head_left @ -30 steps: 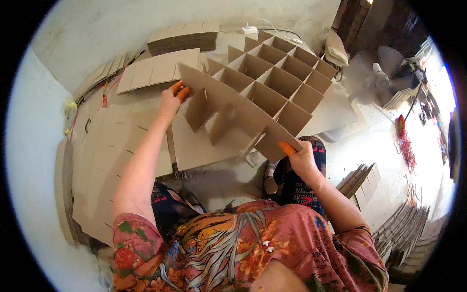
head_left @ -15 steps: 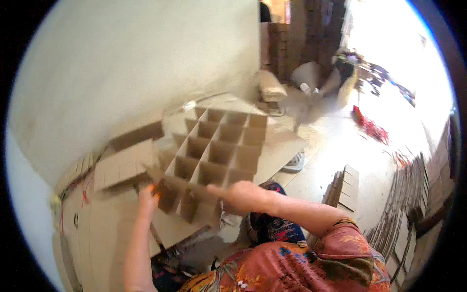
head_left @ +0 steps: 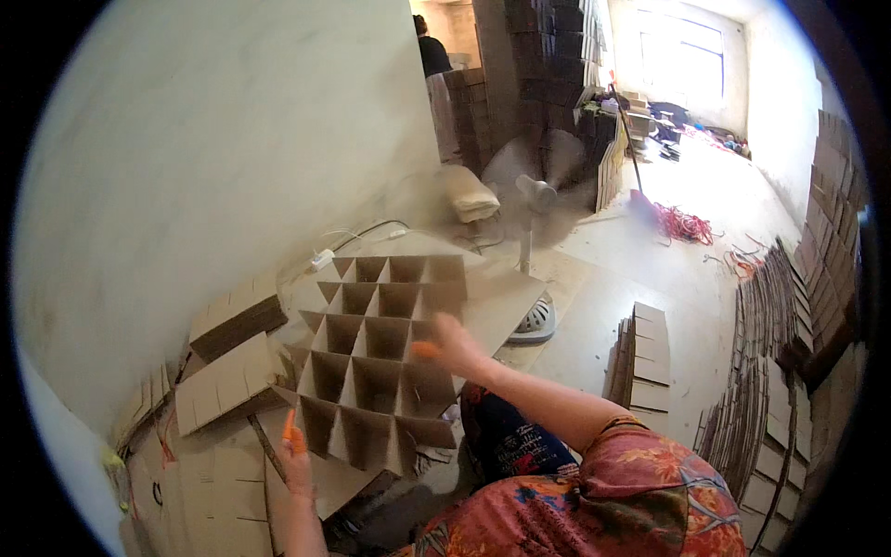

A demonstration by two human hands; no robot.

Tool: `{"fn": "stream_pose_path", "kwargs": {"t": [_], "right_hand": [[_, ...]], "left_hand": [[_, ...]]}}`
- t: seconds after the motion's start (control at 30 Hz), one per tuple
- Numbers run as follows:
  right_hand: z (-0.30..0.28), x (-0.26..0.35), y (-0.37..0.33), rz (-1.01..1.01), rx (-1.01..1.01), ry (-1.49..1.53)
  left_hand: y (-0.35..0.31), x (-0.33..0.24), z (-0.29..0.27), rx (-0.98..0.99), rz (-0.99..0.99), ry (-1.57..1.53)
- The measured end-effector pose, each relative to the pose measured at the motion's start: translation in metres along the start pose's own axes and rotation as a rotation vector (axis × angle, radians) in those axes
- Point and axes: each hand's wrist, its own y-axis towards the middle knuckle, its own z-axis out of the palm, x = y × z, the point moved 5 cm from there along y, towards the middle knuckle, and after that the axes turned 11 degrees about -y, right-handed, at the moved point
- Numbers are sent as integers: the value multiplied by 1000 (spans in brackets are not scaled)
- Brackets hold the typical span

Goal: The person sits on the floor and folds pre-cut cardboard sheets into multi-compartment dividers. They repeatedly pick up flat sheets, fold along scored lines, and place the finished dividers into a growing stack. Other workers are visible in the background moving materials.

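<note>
A brown cardboard divider grid (head_left: 376, 382) of crossed strips, with several square cells, stands on flat cardboard in front of me. My left hand (head_left: 295, 457) is at its near left corner, fingers stretched upward beside the outer strip, orange covers on the fingertips. I cannot tell whether it touches the strip. Over the grid's right side is my right hand (head_left: 455, 349), its fingers apart and an orange cover on one digit. Nothing shows in its grasp. Left of the grid lie stacks of slotted cardboard strips (head_left: 223, 385).
A running fan (head_left: 536, 192) stands beyond the grid, its base (head_left: 534, 320) on the floor. Rows of slotted cardboard (head_left: 761, 371) line the right side. Red strapping (head_left: 682, 225) lies farther off. A power strip (head_left: 322, 259) sits by the wall. Another person (head_left: 432, 56) stands in a doorway.
The view has tilted up and turned right. My right hand has gone from the grid's near edge to its right side, its fingers now apart. My left hand's fingers have straightened.
</note>
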Motion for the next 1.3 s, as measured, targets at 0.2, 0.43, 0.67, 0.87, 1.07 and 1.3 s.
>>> {"fn": "stream_pose_path", "kwargs": {"t": [0.2,0.43,0.67,0.87,1.07,1.3], "right_hand": [[10,108,-50,-39,555,197],[37,33,-56,53,396,762],[-117,41,-95,-165,-60,865],[-257,-35,-156,100,-493,405],[-291,-145,-217,248,-742,-534],[-137,-331,-313,894,30,-889]], "left_hand": [[-33,12,96,163,-86,-354],[-83,38,147,355,-58,-310],[-153,242,73,419,-281,-210],[-145,185,86,450,-281,345],[-90,171,105,400,-218,496],[-59,166,125,411,-206,565]]}}
